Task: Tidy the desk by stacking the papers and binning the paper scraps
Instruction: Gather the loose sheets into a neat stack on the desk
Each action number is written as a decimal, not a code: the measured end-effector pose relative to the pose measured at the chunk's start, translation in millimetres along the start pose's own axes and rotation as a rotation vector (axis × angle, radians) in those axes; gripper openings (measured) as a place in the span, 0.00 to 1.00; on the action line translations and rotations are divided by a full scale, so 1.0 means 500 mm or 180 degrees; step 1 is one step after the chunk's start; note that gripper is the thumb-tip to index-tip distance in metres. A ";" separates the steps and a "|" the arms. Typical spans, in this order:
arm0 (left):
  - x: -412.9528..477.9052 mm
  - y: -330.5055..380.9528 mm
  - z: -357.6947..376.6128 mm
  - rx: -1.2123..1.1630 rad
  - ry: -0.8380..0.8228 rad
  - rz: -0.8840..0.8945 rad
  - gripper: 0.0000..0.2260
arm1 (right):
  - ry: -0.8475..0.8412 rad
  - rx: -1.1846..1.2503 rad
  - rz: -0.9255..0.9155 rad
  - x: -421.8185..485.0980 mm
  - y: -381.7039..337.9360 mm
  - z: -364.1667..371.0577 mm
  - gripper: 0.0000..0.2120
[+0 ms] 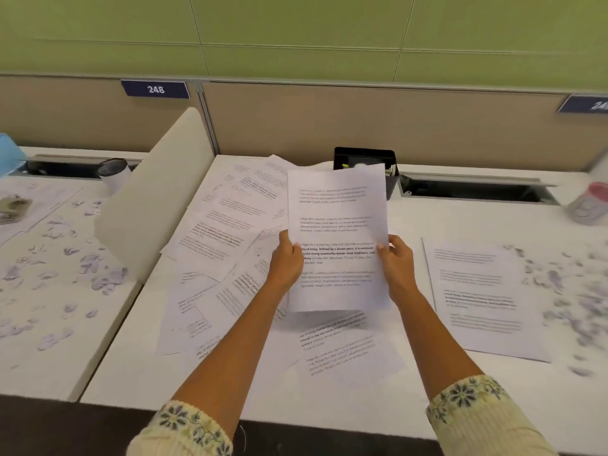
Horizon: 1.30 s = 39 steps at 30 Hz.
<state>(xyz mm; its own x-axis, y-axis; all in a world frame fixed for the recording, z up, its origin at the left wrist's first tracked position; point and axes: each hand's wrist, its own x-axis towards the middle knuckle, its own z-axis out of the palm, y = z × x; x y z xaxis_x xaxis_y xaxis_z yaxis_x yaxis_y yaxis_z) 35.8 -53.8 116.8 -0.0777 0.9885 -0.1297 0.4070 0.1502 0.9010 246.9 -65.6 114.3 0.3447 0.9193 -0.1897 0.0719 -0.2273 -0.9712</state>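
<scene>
Papers (pixel 337 238) stand upright in our grip above the bench (pixel 427 218): our left hand (pixel 285 260) pinches their left edge and our right hand (pixel 396 261) pinches the right edge. Beneath them loose sheets (pixel 230 232) lie scattered and overlapping. Further right a flat sheet (pixel 477 297) lies alone, with paper scraps (pixel 566 291) strewn just beside it.

The person wears a cream, ribbed knit top. The left sleeve (pixel 184 432) and the right sleeve (pixel 480 419) each end in a band of dark blue flowers with green leaves. The left hand (pixel 286 263) and the right hand (pixel 396 263) are bare.
</scene>
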 end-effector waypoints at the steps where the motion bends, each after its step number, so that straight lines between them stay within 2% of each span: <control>1: -0.003 0.012 0.030 0.0047 -0.0119 -0.0018 0.20 | 0.0068 -0.0041 0.0079 0.008 0.004 -0.034 0.12; 11: -0.071 0.104 0.389 0.0175 -0.0907 -0.0253 0.21 | 0.0612 -0.0469 0.0746 0.072 0.067 -0.418 0.15; 18: -0.097 0.126 0.562 0.0761 -0.1361 -0.0340 0.16 | 0.0832 -0.0542 0.0987 0.105 0.126 -0.572 0.17; 25: -0.093 0.134 0.625 0.1274 -0.1491 -0.0337 0.14 | 0.0889 -0.0743 0.1107 0.128 0.160 -0.614 0.18; 34: -0.077 0.132 0.624 0.1538 -0.1297 -0.0324 0.12 | 0.0896 -0.0999 0.1082 0.150 0.183 -0.597 0.18; 39: -0.069 0.125 0.617 0.1683 -0.1275 -0.0257 0.17 | 0.0985 -0.1523 0.1121 0.160 0.186 -0.588 0.19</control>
<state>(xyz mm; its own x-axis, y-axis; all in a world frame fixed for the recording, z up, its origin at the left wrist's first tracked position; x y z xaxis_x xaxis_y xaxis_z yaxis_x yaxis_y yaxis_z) 344.3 -73.1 49.8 0.1758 0.8885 -0.4238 0.8134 0.1114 0.5709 556.2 -107.6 51.3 0.6710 0.6459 -0.3641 0.2885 -0.6798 -0.6742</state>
